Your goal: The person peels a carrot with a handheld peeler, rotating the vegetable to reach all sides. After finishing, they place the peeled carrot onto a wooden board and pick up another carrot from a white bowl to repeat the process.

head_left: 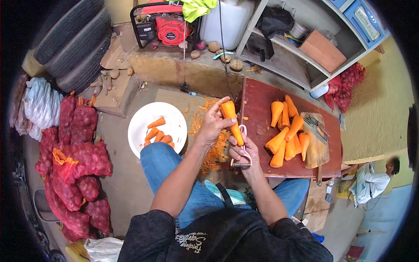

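Carrot (229, 117) slants within grip of left hand (211, 128).

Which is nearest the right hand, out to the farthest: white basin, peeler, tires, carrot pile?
1. Peeler, in the right hand
2. Carrot pile, right, on the table
3. White basin, left
4. Tires, far left

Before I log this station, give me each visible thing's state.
Held carrot, in left hand
Peeler, in right hand
Peelings, scattered on floor
White basin, partly filled
Table carrots, heaped loosely
Cutting board, flat, partly covered
Mesh sacks, filled, piled
Tires, stacked
Generator, running state unclear
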Demonstrator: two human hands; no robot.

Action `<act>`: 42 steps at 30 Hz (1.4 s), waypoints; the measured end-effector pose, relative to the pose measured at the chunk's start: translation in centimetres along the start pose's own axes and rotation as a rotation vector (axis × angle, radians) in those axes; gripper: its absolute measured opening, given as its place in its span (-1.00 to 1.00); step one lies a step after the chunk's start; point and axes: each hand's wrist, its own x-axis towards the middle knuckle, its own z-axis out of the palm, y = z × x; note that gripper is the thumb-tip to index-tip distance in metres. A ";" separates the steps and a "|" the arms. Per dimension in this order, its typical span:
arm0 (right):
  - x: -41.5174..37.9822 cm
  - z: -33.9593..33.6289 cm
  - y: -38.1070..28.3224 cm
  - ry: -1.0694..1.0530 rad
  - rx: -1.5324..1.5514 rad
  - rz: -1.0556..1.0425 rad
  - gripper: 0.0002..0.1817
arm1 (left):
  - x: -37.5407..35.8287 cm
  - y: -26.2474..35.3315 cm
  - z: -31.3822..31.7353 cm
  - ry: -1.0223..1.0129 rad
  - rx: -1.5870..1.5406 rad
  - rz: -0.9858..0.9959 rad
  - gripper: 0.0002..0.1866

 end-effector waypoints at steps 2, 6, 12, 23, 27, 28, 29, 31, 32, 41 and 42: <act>-0.2 0.0 0.1 0.074 -0.128 -0.011 -0.72 | 0.3 -0.2 -0.3 0.009 0.013 0.049 -0.14; -1.1 0.1 -0.8 0.178 -0.409 -0.086 -0.65 | 0.0 0.7 -0.2 0.085 0.201 0.089 -0.17; -2.6 1.0 -5.0 0.188 -0.333 -0.281 -0.59 | 0.3 -0.9 -0.2 0.109 0.189 0.021 -0.33; 0.2 3.9 -6.2 0.098 -0.552 -0.390 -0.81 | -0.1 -0.2 0.2 -0.002 -0.073 -0.141 -0.40; 3.0 6.6 -7.7 0.129 -0.494 -0.577 -0.84 | -0.3 -0.5 0.1 -0.012 0.146 -0.075 -0.25; 3.6 7.3 -7.8 0.137 -0.498 -0.602 -0.84 | -0.3 -0.6 0.3 -0.003 0.158 -0.061 -0.23; 4.4 7.1 -8.0 0.153 -0.551 -0.587 -0.84 | -0.2 -0.7 0.4 0.006 0.169 -0.047 -0.21; 5.7 6.8 -8.2 0.127 -0.612 -0.538 -0.84 | -0.3 -0.7 0.7 -0.018 0.204 -0.058 -0.21; 6.5 6.6 -8.4 0.113 -0.641 -0.512 -0.83 | -0.3 -0.7 0.8 -0.029 0.222 -0.064 -0.21; 6.7 4.3 -11.5 0.238 -0.654 -0.550 -0.85 | -0.2 -1.8 0.7 -0.001 0.473 -0.015 -0.26; 5.9 4.6 -10.6 0.226 -0.657 -0.487 -0.85 | -0.2 -2.1 0.7 -0.012 0.514 0.000 -0.26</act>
